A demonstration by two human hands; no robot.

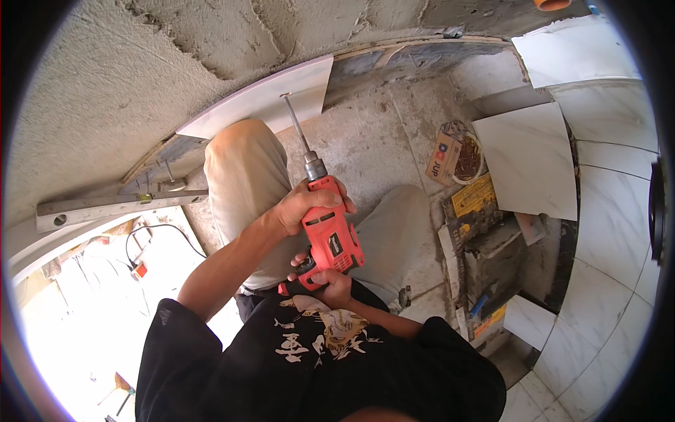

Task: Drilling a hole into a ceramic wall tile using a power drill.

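A red power drill (332,243) points away from my body, its long bit (297,126) reaching a white tile (271,91) that leans at the foot of the wall. The bit's tip overlaps a small brownish mark on the tile; whether it touches or has entered cannot be made out. My left hand (309,205) is wrapped round the front of the drill, just behind the metal chuck (314,166). Lower down, close to my shirt, my right hand (332,287) grips the drill's handle, its fingers partly hidden.
Rough grey plaster (190,63) covers the wall. A long metal level (119,209) lies at the left. On the right are a cardboard box (444,156), a round bucket (470,160), a loose white tile (529,158), yellow-printed packages (475,197) and marbled floor tiles (608,211).
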